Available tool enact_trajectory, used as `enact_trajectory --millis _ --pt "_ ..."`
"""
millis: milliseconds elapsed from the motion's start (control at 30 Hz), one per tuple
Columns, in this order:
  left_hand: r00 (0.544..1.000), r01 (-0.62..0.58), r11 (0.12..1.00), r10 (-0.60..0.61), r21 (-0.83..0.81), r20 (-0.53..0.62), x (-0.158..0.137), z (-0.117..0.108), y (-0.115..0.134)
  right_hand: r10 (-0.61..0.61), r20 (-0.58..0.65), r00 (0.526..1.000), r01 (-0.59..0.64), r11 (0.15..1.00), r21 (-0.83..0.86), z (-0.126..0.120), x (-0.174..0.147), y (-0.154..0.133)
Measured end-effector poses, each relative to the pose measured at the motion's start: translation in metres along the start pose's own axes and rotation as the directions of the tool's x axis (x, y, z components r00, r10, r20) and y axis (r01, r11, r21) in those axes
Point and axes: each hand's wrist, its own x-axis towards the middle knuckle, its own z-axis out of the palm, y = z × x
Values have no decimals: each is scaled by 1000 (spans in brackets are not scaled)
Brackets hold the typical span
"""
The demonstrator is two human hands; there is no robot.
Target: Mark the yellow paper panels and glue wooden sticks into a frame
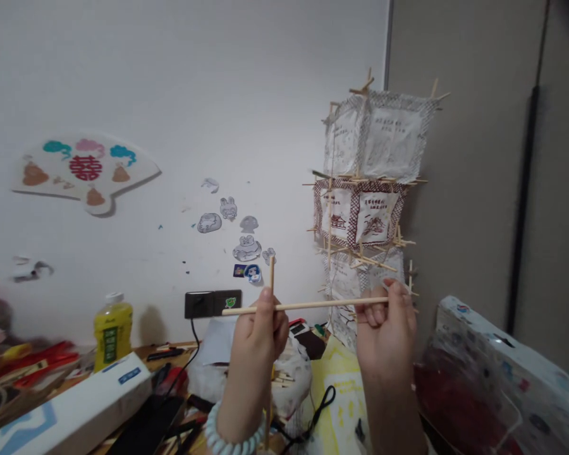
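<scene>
Head view: I hold a long, thin, round stick of pale wood [313,304] almost level before me, over the cluttered wooden bench [141,351], its right end slightly higher. A second pale wooden stick [272,275] stands upright, crossing it near the left end. My left hand [258,328] grasps both at the crossing, thumb pointing up, fingers curled; a pale-blue coiled bracelet [234,445] circles that wrist. My right hand [384,325] pinches the level stick's right end, inner wrist turned toward me, the other fingers bent in.

Behind my right hand rises a tiered tower of white paper panels and wooden sticks [360,215]; its handwritten lines are too small to read. Left of my hands, a black wall socket [199,304] carries a green sticker [230,304]. Farther left stand a yellow bottle [114,332], its green label illegible to me, and a long white box [76,411] with blue marks. Above, a white fan-shaped cutout [86,189] bears a red 囍.
</scene>
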Motion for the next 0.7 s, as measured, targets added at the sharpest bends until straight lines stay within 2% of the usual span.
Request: enact_trajectory --millis 33,100,167,233,300,533,633,700 --pt "1000 16 999 -16 -38 -4 -1 4 -1 69 18 997 -70 995 70 3 -3 -1" --pt "999 43 994 -42 -101 9 -4 10 -5 173 67 983 -179 978 103 8 -10 0" --pt "998 45 993 -40 -107 49 -5 14 -7 232 158 960 -237 971 14 12 -17 2" --pt "995 46 996 -39 -80 87 -7 16 -8 263 258 930 -243 964 -105 16 -25 4" --pt "993 37 998 -31 -56 111 -9 17 -6 269 308 913 -227 960 -166 19 -30 7" --pt "975 23 988 12 -153 224 -12 24 -5 184 285 941 -150 979 -136 21 -32 5" --pt "979 -4 984 40 -180 201 -14 26 -6 150 298 943 -122 986 -111 20 -32 3" --pt "978 -25 989 54 -144 201 -14 27 -5 150 305 941 -123 987 -107 19 -32 3"
